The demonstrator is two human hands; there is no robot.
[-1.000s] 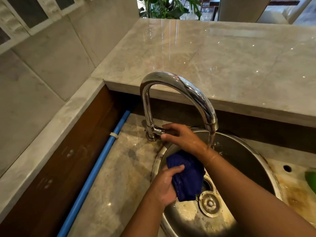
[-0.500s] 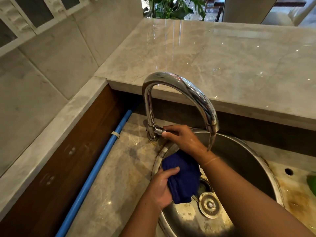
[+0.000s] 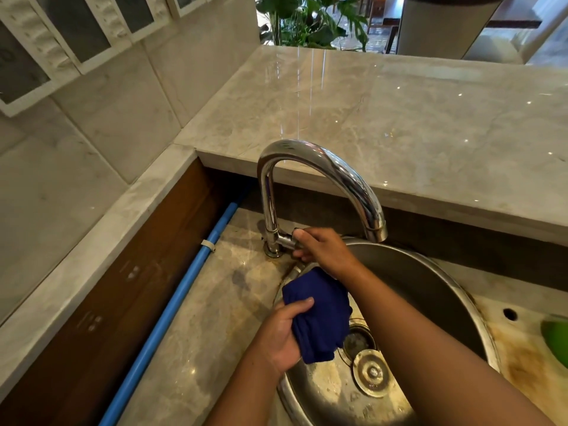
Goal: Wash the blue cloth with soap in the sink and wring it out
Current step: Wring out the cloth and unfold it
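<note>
The dark blue cloth [image 3: 319, 315] is bunched up and held in my left hand [image 3: 281, 336] over the left rim of the round steel sink [image 3: 430, 290]. My right hand [image 3: 322, 249] reaches across above the cloth and grips the small lever at the base of the chrome gooseneck tap [image 3: 322, 167]. No water is visible at the spout. The open drain [image 3: 358, 338] and its loose metal strainer lid [image 3: 370, 372] lie in the sink bottom, just right of the cloth. No soap is in view.
A raised marble counter [image 3: 399, 118] runs behind the sink. A blue pipe [image 3: 172, 305] lies along the brown wall on the left. A green object [image 3: 556, 339] shows at the right edge, near a hole [image 3: 510, 313] in the stained worktop.
My left hand has shifted the cloth slightly left, toward the sink rim. My right hand stays on the tap lever. The view has tilted up a little.
</note>
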